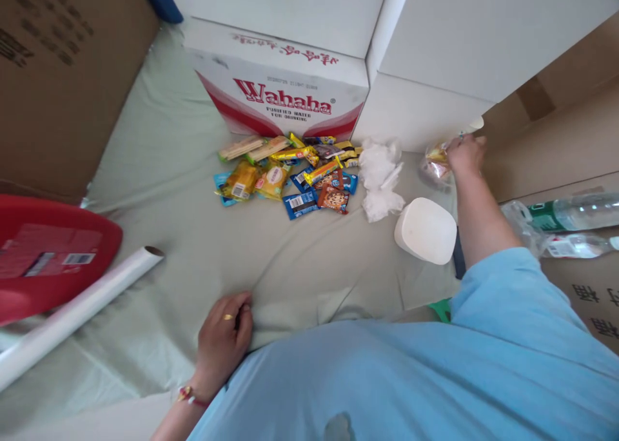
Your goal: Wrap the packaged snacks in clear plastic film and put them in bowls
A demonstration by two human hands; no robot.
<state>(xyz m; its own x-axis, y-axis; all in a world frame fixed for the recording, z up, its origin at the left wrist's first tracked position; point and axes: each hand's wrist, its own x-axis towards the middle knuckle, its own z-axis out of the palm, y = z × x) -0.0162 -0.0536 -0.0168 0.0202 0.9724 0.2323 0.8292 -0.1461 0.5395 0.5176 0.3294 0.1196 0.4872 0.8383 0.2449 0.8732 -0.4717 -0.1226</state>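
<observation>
My right hand [467, 152] reaches out to the far right, its fingers closed on a clear plastic bag [436, 165] with shiny, yellowish contents I cannot make out. My left hand [225, 331] rests on the pale green cloth [203, 241] near my body, fingers curled in with nothing visible in them. Between the hands and the boxes lies a pile of snacks: blue packets [300, 204], brown cookie packets [333, 198], yellow-wrapped bars [323, 169] and yellow packs [272, 179]. Crumpled white plastic bags [380, 176] lie to the right of the pile, and a white tub [426, 231] stands nearer me.
A Wahaha water carton [290, 96] and a plain white box [420, 109] stand behind the snacks. On the left are a brown carton [62, 80], a red plastic container [53, 254] and a white roll [82, 312]. Plastic bottles [580, 213] lie at the right.
</observation>
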